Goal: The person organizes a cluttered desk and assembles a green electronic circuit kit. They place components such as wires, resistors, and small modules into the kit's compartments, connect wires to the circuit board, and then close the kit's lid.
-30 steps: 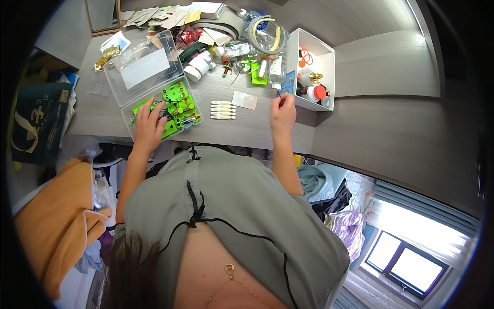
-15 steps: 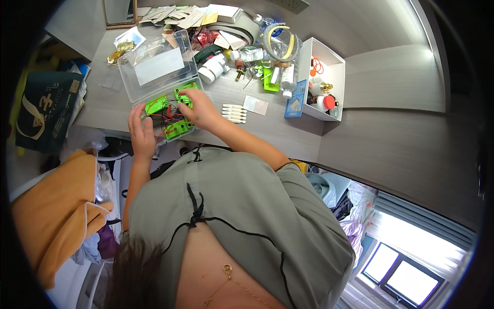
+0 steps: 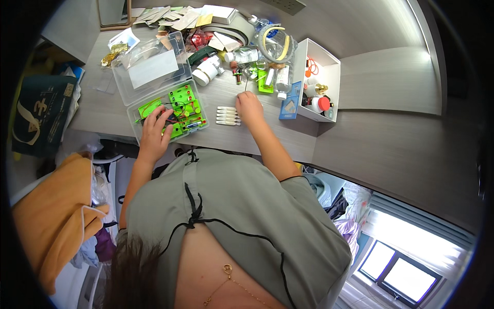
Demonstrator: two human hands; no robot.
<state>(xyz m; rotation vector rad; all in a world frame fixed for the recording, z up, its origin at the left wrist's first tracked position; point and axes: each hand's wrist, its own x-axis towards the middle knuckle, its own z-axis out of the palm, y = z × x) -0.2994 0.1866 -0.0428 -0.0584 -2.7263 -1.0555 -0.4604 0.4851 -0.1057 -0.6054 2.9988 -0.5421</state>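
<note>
My left hand (image 3: 155, 133) reaches into a clear plastic box (image 3: 207, 122) with its fingers spread over green circuit modules (image 3: 181, 95). Black and red wires run between the modules. A small blue cylinder (image 3: 194, 124) lies in the box, near its right side. My right hand (image 3: 250, 109) is over the desk with its fingers drawn together, just right of a row of several small white vials (image 3: 228, 116). From its fingertips a thin, rod-like thing (image 3: 246, 85) points toward the clutter; its kind does not show. Behind the modules stands the box's raised clear lid (image 3: 118, 77).
White bottles (image 3: 208, 71), a hose ring (image 3: 278, 44) and another green module (image 3: 265, 82) crowd the back of the desk. At the right, a white box (image 3: 334, 85) holds small containers. A dark bag (image 3: 43, 113) hangs at the left.
My right hand has left the clear box and moved right, past the vials. My left hand has moved from the box's left edge in over the modules. The flat card beside the vials no longer shows.
</note>
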